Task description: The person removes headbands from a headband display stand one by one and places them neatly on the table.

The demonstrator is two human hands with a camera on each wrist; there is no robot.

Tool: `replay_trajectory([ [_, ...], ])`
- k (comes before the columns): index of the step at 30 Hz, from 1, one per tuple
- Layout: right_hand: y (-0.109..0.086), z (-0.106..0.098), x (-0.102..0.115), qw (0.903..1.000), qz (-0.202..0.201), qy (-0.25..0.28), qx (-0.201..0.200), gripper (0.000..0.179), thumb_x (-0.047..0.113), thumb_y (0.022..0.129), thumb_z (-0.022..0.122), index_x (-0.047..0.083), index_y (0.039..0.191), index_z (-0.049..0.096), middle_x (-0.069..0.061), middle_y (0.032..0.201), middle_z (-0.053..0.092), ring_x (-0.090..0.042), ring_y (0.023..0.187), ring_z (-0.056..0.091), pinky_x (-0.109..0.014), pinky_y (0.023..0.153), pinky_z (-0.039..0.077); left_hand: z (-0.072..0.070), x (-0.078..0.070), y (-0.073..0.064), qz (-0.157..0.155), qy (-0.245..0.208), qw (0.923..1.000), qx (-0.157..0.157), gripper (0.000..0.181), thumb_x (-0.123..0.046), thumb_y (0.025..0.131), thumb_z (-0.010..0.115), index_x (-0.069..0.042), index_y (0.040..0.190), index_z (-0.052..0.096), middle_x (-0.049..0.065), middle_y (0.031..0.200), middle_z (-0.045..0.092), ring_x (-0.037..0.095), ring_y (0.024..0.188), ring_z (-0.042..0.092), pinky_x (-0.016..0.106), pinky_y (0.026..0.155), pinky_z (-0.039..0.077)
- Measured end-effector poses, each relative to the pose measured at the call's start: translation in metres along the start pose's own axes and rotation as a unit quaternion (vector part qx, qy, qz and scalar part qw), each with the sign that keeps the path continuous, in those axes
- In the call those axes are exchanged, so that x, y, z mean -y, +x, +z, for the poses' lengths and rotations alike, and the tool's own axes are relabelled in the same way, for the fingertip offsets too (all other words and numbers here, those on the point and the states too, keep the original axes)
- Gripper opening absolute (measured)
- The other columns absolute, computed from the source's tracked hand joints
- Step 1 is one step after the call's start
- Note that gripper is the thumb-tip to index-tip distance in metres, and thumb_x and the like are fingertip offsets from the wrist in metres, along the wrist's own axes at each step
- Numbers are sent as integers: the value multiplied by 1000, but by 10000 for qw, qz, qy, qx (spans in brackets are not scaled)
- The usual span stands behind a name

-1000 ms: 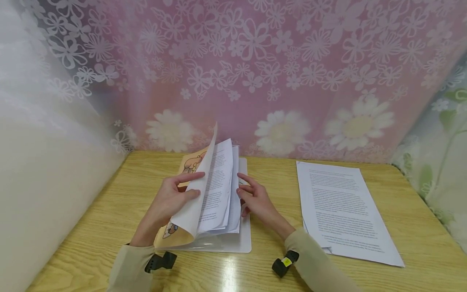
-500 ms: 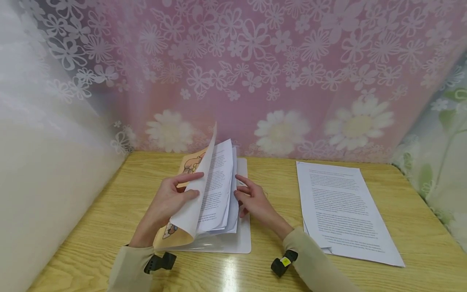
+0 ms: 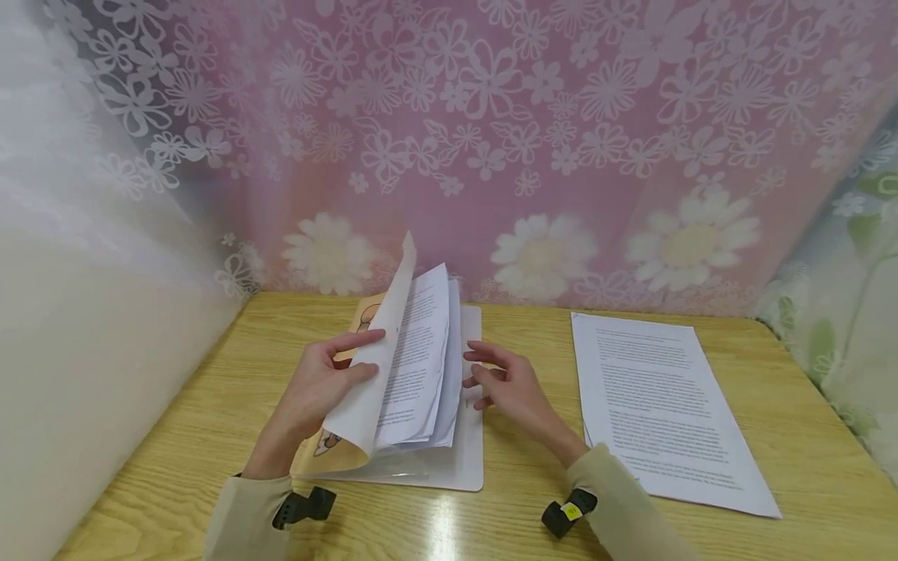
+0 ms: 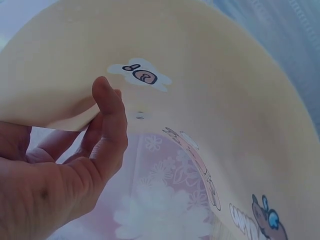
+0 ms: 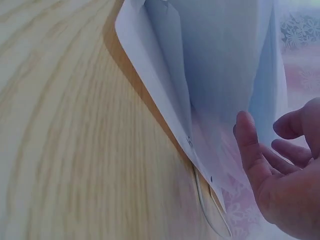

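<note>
A folder with a cartoon-printed tan cover (image 3: 379, 366), white on its inner side, stands part opened on the table. My left hand (image 3: 319, 386) grips the free edge of this cover and holds it raised; the left wrist view shows the curled fingers (image 4: 112, 125) against its tan outer face. Several printed sheets (image 3: 414, 358) lean upright inside, over the pale back cover (image 3: 471, 460). Just right of the sheets, my right hand (image 3: 515, 389) has its fingers loosely bent and spread. In the right wrist view a gap shows between those fingers and the sheets (image 5: 215, 60).
A stack of printed pages (image 3: 666, 413) lies on the wooden table (image 3: 533, 335) to the right. A thin pale elastic loop (image 5: 202, 205) hangs at the folder's edge in the right wrist view. Flowered curtain (image 3: 449, 156) borders the table's far side.
My right hand has come off the sheets' edge and shifted slightly right, its fingers loosening. The left hand has drawn the cover a little to the left.
</note>
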State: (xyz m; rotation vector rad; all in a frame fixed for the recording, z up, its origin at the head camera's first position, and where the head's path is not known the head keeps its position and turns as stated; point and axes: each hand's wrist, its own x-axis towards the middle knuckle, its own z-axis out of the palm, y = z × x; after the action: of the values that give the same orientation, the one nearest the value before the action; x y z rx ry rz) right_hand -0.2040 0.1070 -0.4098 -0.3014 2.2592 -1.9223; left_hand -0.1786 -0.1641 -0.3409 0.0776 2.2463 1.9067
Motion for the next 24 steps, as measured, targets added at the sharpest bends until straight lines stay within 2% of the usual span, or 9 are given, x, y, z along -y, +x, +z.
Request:
replay_trajectory([
  [4,-6,-14,0,9998,-133,-90,83,40,15,96,53,15,136,50,-17,133,54,-37,102,64,-43,72,58,2,0,-1,-31,-85,9999,-47,47,-6,87,61,-18,132,57,18,129,53,24,82,68,41,64,58],
  [11,-16,-43,-3,9931,-533,-1042,40,38,24,97,54,19,134,51,-16,131,56,-36,103,64,-38,75,58,6,2,-2,-11,-50,9995,-323,45,-6,87,61,-19,130,59,15,130,52,23,81,67,40,62,58],
  [15,-24,-57,0,9816,-670,-1785,-138,38,29,95,55,21,133,53,-11,129,59,-31,100,66,-32,72,57,8,3,-3,-35,-109,9989,-451,44,-7,88,60,-19,130,59,14,130,51,23,80,67,40,62,58],
  [19,-35,-70,1,9647,-685,-2516,-359,38,34,95,55,23,131,54,-8,126,62,-24,98,66,-28,72,54,9,3,-2,-41,-190,9988,-449,44,-7,88,60,-20,131,59,15,130,52,23,80,68,41,62,58],
  [24,-48,-92,-4,9527,-595,-2939,-500,39,38,94,55,23,131,55,-7,124,63,-23,97,67,-25,69,53,8,2,-1,-26,-291,9985,-453,45,-7,88,60,-19,131,59,23,121,58,23,80,69,42,62,58],
])
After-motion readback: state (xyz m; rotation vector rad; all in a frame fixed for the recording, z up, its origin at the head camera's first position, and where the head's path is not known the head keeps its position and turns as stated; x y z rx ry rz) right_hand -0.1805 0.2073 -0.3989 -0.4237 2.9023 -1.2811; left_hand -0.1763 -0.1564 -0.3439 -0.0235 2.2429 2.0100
